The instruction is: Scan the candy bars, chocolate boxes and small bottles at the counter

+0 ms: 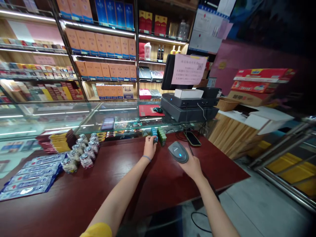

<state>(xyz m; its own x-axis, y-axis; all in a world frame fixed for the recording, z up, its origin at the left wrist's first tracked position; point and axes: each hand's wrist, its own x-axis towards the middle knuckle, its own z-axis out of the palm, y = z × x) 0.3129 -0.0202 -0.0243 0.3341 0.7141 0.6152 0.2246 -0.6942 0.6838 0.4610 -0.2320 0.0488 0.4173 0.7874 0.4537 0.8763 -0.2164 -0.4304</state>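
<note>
My right hand (194, 166) is wrapped round the handle of a grey barcode scanner (178, 152), whose blue light is lit. It is held above the dark red wooden counter. My left hand (149, 145) reaches forward, its fingers closed on a small blue container (155, 139) at the near end of a short row of blue containers (154, 131). Whether that container touches the counter is hidden by my fingers. Right beside it runs a row of small green containers (162, 135). A black phone (192, 139) lies on the counter beyond the scanner.
Several glass jars (86, 160), blue-and-white packets (32, 177) and stacked dark red and yellow packs (58, 141) sit to the left. A glass display case (74, 115) borders the counter. A monitor (170, 72) stands behind. Cables hang near the phone; cartons (259, 87) rise at right.
</note>
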